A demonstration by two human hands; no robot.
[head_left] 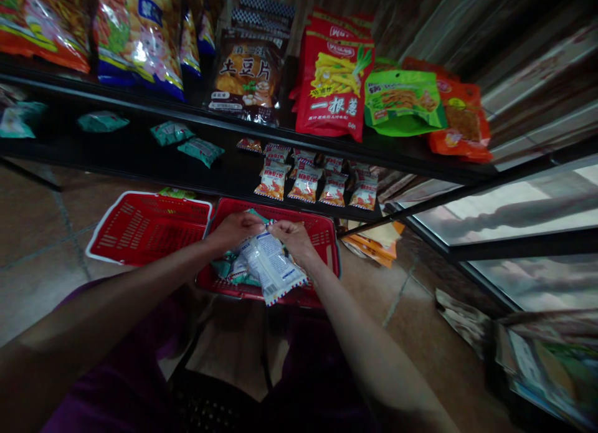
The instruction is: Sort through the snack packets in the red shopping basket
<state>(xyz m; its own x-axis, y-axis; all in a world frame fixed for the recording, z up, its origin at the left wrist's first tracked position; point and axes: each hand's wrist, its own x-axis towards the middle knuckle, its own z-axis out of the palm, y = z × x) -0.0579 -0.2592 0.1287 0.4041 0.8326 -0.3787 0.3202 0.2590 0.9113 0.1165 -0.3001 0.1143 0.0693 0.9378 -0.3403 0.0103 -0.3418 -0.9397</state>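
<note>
Both hands meet over a red basket (322,233) on the floor. The left hand (233,228) and right hand (293,237) grip the top of a white snack packet (271,268), with teal packets (228,268) bunched beneath it. An empty red basket (140,227) sits just beside. Small orange packets (306,184) line the lower shelf (140,152).
</note>
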